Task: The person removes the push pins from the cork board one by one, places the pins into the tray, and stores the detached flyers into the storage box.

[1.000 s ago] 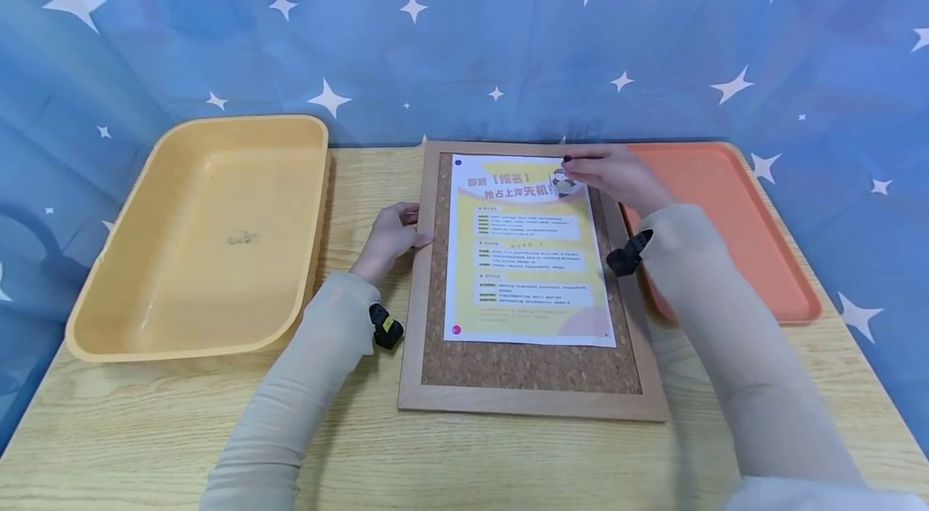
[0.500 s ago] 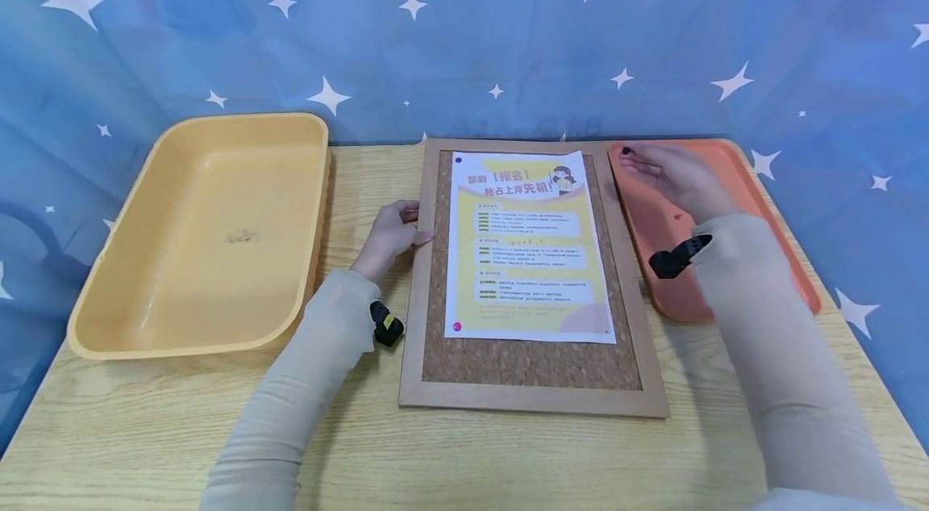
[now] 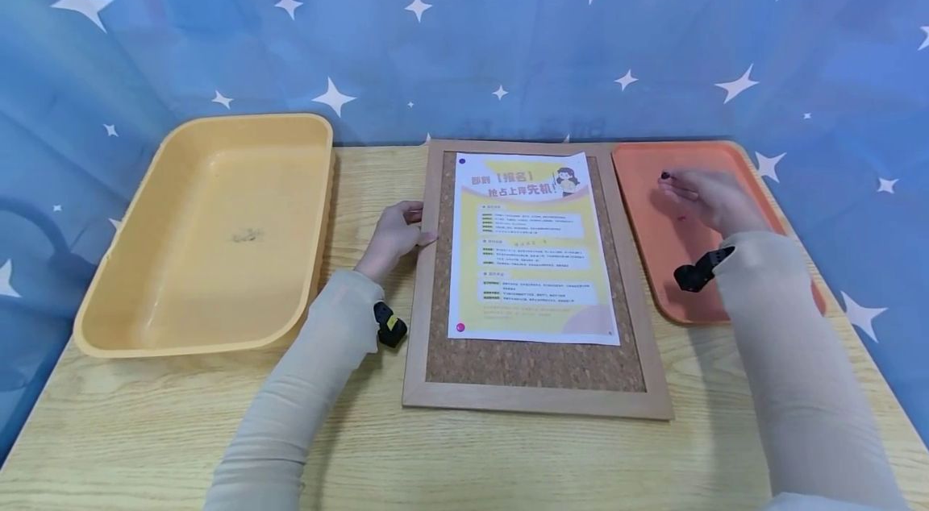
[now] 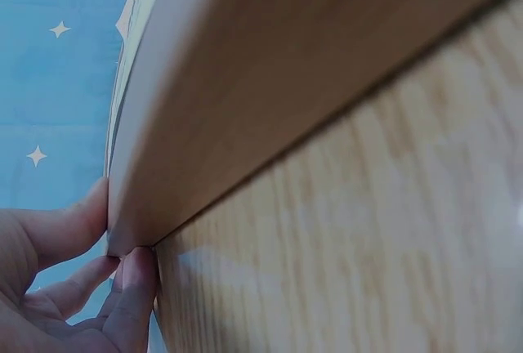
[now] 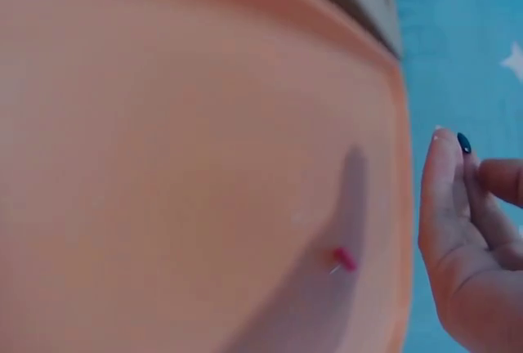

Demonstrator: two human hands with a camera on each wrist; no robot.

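Note:
A wood-framed cork board (image 3: 533,370) lies on the table with a yellow and white printed poster (image 3: 537,253) on it. A dark blue pushpin (image 3: 462,161) sits at the poster's top left corner and a pink one (image 3: 460,327) at its bottom left. My left hand (image 3: 395,237) grips the frame's left edge, thumb on the frame's face and fingers at its lower edge in the left wrist view. Over the orange tray (image 3: 646,253), my right hand (image 3: 707,197) holds a dark pushpin (image 5: 464,142) at its fingertips. Below it, a pinkish-red pushpin (image 5: 345,258) lies on the tray.
A deep yellow bin (image 3: 210,237) stands on the table at left. The orange tray lies right beside the board. A blue curtain (image 3: 464,35) with white stars hangs behind the wooden table (image 3: 537,454).
My right hand has moved right from the poster's top right corner to over the orange tray, carrying the dark pushpin off. The left hand has stayed on the frame.

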